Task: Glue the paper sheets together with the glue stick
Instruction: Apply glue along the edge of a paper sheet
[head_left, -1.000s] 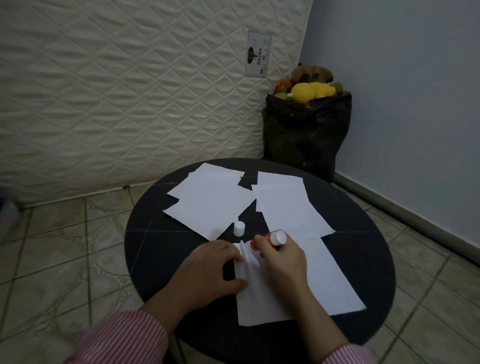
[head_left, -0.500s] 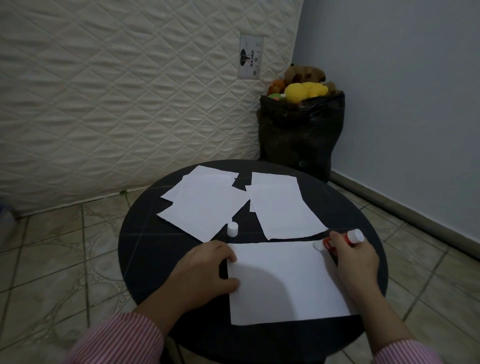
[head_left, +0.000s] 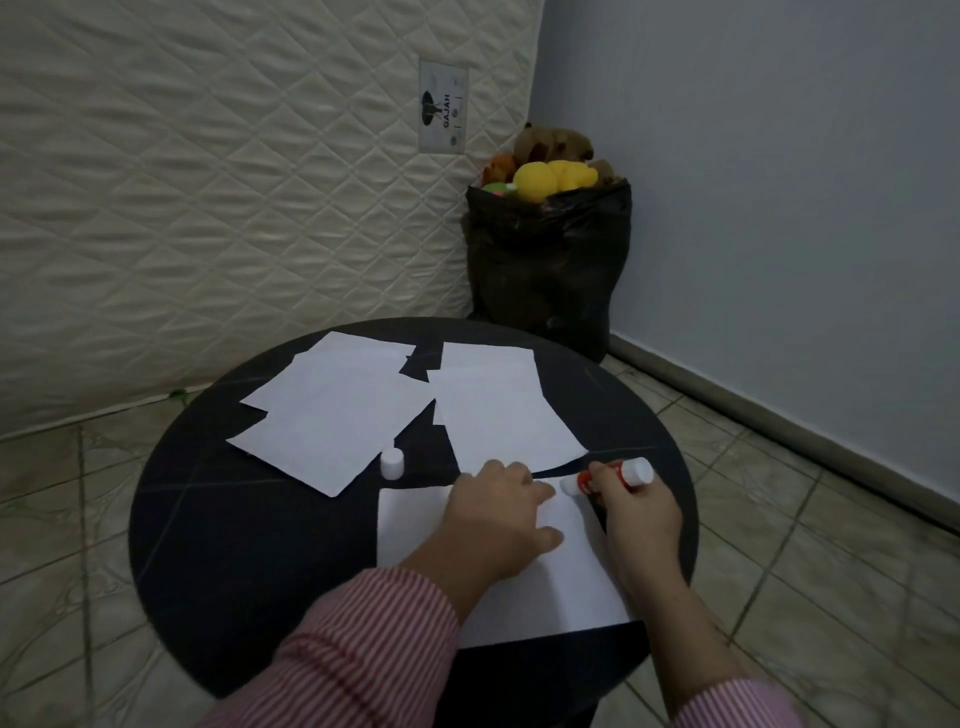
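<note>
— What's on the round black counter (head_left: 218, 561)?
— Loose white sheets, and a paper sheet (head_left: 566, 582) at the near edge, pinned by the flat, open left hand (head_left: 498, 519).
— And the glue stick (head_left: 608, 475)?
— Clamped in the right hand (head_left: 636, 512), tip on the sheet's far right corner; its white cap (head_left: 391, 463) stands nearby.

Left hand (head_left: 498, 519) lies flat, palm down, on the near paper sheet (head_left: 566, 587) on the round black table (head_left: 234, 561); right hand (head_left: 636, 512) grips the red glue stick (head_left: 613, 475), white tip touching the sheet's far right corner; the white cap (head_left: 392, 463) stands upright just beyond the sheet; two loose piles of paper (head_left: 337, 415) lie farther back; striped sleeves (head_left: 363, 649) fill the foreground.
</note>
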